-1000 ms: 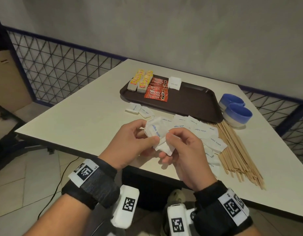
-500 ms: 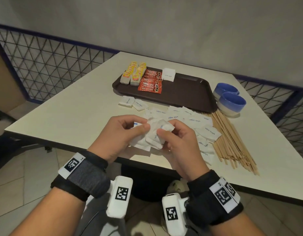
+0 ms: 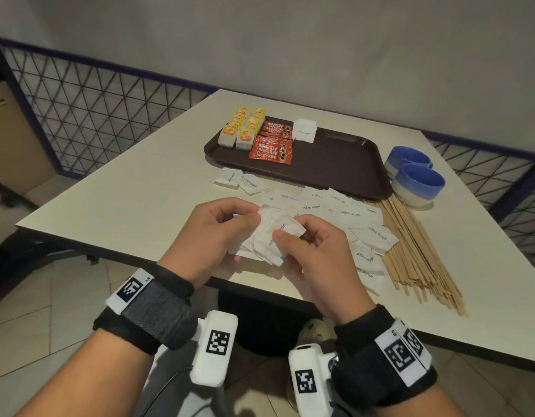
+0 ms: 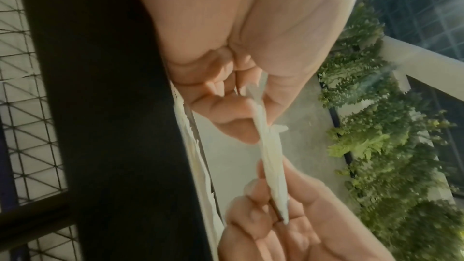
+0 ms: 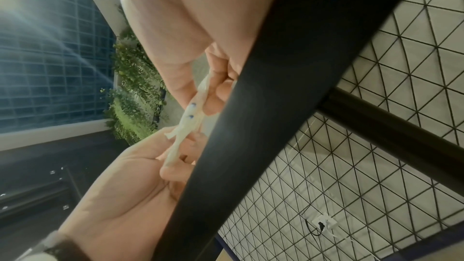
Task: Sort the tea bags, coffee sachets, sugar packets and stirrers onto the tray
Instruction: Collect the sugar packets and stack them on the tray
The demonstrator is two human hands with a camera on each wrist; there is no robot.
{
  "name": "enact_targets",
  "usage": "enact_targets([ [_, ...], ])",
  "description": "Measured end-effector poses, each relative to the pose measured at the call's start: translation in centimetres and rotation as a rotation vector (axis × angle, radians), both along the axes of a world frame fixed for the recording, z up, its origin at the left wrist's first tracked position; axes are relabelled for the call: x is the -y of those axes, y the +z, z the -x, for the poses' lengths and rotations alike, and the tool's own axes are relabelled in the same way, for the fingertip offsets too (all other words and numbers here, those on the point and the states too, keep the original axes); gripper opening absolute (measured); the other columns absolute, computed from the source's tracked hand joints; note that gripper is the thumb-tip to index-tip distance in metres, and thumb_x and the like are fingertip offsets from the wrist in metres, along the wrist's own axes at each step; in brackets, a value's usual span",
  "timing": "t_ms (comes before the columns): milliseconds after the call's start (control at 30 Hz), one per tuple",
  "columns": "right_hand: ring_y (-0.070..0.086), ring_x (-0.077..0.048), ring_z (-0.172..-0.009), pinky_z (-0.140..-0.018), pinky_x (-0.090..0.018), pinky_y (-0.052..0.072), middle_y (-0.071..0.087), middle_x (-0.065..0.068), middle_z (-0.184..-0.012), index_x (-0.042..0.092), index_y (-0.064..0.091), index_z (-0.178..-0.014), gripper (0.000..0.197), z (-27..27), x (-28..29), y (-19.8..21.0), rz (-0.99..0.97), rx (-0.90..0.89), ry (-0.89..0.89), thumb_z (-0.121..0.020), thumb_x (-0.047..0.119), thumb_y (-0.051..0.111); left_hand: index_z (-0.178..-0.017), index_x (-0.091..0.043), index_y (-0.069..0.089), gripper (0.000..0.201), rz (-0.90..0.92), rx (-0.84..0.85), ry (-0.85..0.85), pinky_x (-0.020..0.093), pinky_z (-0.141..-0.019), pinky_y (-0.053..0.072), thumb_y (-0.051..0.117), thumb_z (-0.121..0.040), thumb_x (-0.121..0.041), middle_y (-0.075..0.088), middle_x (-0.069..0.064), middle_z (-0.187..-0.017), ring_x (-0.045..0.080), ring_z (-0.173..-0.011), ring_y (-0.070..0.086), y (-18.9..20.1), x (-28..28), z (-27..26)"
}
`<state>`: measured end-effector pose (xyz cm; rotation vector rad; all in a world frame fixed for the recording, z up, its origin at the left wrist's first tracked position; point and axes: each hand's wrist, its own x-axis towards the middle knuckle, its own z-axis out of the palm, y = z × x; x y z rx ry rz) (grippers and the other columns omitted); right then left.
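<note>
Both hands hold one bundle of white sugar packets [image 3: 267, 239] above the near edge of the worktop [image 3: 133, 188]. Left hand [image 3: 206, 236]: fingers curled, thumb pinching the bundle's left side. Right hand [image 3: 317, 260]: thumb and fingers pinching its right side. Beyond the fingers lie loose sugar packets [image 3: 335, 209]; to their right, wooden stirrers [image 3: 416, 251]. Farther off, the tray [image 3: 335, 164] carries tea bags [image 3: 242, 130], coffee sachets [image 3: 272, 144] and one sugar packet [image 3: 304, 130].
</note>
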<state>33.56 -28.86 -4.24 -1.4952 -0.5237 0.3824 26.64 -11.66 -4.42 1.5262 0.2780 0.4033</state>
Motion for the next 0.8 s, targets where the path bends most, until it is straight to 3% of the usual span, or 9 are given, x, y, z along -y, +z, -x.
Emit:
enact_targets([
  [67,0.072,-0.030,-0.079,-0.056,-0.023,0.052,0.076,-0.014,-0.093,0.006,0.074,-0.098,0.007,0.0,0.0,0.0,-0.015,-0.048,-0.004,-0.094,0.009,0.069,-0.082,-0.022,0.080,0.022,0.081,-0.005,0.020,0.026,-0.049,0.045,0.067,-0.097,-0.013,0.075,0.005,-0.089,0.022,-0.084,0.067,0.2,-0.1,0.0],
  [167,0.052,-0.041,-0.070,-0.042,-0.028,0.031,0.069,-0.030,-0.103,0.003,0.069,-0.097,0.009,-0.4,0.3,-0.4,-0.047,-0.117,-0.051,-0.096,0.011,0.065,-0.083,-0.015,0.076,0.022,0.227,0.002,0.023,0.021,-0.038,0.038,0.062,-0.098,-0.007,0.074,0.007,-0.085,0.019,-0.073,0.067,0.6,0.0,0.2],
  [233,0.049,-0.048,-0.072,-0.043,-0.030,0.026,0.070,-0.029,-0.103,0.002,0.065,-0.099,0.009,-0.8,0.5,-0.7,-0.094,-0.137,-0.072,-0.098,0.010,0.061,-0.081,-0.014,0.076,0.025,0.221,0.001,-0.010,0.028,-0.047,0.050,0.060,-0.099,-0.006,0.075,0.009,-0.086,0.021,-0.074,0.069,0.7,0.0,0.2],
  [300,0.051,-0.064,-0.084,-0.044,-0.030,0.028,0.073,-0.023,-0.102,0.004,0.065,-0.100,0.006,-0.9,0.7,-0.5,-0.148,-0.165,-0.059,-0.098,0.006,0.059,-0.080,-0.018,0.078,0.026,0.119,-0.026,-0.036,0.042,-0.067,0.057,0.061,-0.099,-0.009,0.077,0.008,-0.087,0.022,-0.078,0.072,0.4,0.0,0.1],
  [400,0.056,-0.050,-0.087,-0.044,-0.026,0.037,0.076,-0.015,-0.102,0.007,0.066,-0.102,0.010,-0.7,0.9,-0.2,-0.211,-0.191,-0.010,-0.096,0.001,0.062,-0.080,-0.019,0.079,0.012,-0.002,-0.021,-0.049,0.039,-0.076,0.051,0.070,-0.088,-0.019,0.076,0.005,-0.083,0.018,-0.078,0.069,0.1,-0.1,-0.1],
  [500,0.057,-0.043,-0.081,-0.053,-0.029,0.049,0.075,-0.013,-0.101,0.008,0.068,-0.106,0.014,-0.5,0.6,-0.3,-0.167,-0.138,0.019,-0.094,0.002,0.066,-0.083,-0.018,0.081,0.015,-0.026,-0.012,-0.105,0.037,-0.080,0.052,0.067,-0.081,-0.022,0.077,0.007,-0.087,0.019,-0.082,0.070,0.0,-0.1,-0.1],
  [667,0.061,-0.032,-0.075,-0.064,-0.037,0.058,0.068,-0.020,-0.099,0.018,0.071,-0.110,0.024,-0.1,-0.1,-0.6,0.003,0.047,-0.020,-0.088,0.010,0.078,-0.081,-0.021,0.081,0.014,0.015,0.013,-0.173,0.030,-0.070,0.054,0.067,-0.082,-0.022,0.074,0.007,-0.082,0.018,-0.074,0.068,0.4,-0.2,0.1],
  [733,0.062,-0.034,-0.074,-0.069,-0.043,0.060,0.070,-0.015,-0.095,0.023,0.074,-0.109,0.023,0.0,-0.3,-0.5,0.076,0.104,0.006,-0.087,0.017,0.081,-0.081,-0.021,0.080,0.013,0.010,0.008,-0.180,0.031,-0.065,0.054,0.067,-0.083,-0.021,0.073,0.006,-0.080,0.018,-0.070,0.068,0.4,-0.1,0.2],
  [800,0.068,-0.034,-0.078,-0.072,-0.041,0.060,0.074,-0.009,-0.091,0.019,0.075,-0.103,0.014,0.2,-0.2,-0.3,0.090,0.131,0.055,-0.089,0.018,0.079,-0.084,-0.019,0.080,0.015,0.011,0.008,-0.183,0.032,-0.060,0.056,0.068,-0.091,-0.015,0.073,0.007,-0.081,0.019,-0.069,0.069,0.4,-0.1,0.2],
])
